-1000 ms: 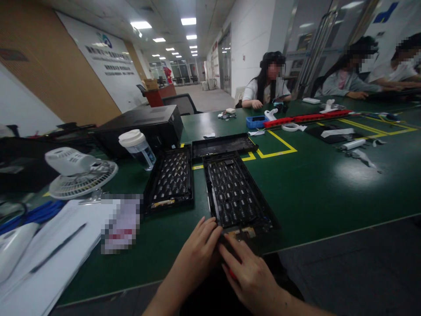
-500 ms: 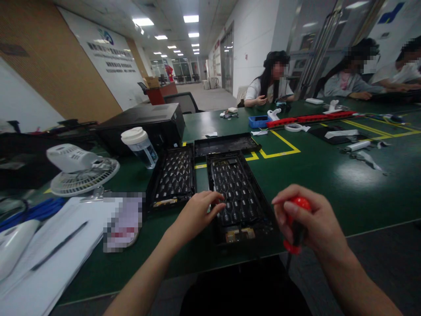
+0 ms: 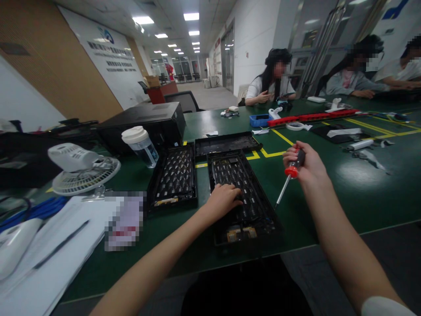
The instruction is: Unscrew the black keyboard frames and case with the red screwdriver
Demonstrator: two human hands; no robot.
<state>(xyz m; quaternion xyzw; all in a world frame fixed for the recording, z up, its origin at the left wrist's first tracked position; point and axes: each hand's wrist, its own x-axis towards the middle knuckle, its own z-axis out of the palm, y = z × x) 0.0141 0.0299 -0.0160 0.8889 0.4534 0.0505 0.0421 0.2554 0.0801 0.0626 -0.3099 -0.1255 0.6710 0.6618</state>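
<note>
Screwdriver point(image 3: 291, 171) in your right hand point(image 3: 304, 164), the fingers wrapped firmly around its red-and-black handle, slants down and left, its tip by the right wall of the near case point(image 3: 258, 195). Whether the tip touches anything cannot be told. The raised, tilted hold seems meant to keep the shaft clear of the panel. Your left hand point(image 3: 226, 198), half open with fingers bent and thumb apart, lies over the patterned black panel point(image 3: 249, 205) inside that case; nothing shows in its grasp, though the palm is hidden. It is probably there to steady the case or feel the panel. The case lies flat near the edge of the green table point(image 3: 329, 175), directly before you, likely for easy reach by both hands.

Counted around you: one screwdriver; two cases with patterned panels, the second case point(image 3: 194, 180) just left of the first; and one shallow shell point(image 3: 226, 143) across their far ends, perhaps set there to leave your near side free. At left are one lidded cup point(image 3: 144, 151), one white fan point(image 3: 77, 160) lying grille down, and one pen point(image 3: 62, 243) resting on a stack of papers point(image 3: 82, 224), all seemingly kept clear of your arms. Three co-workers point(image 3: 258, 90) sit at far right.
</note>
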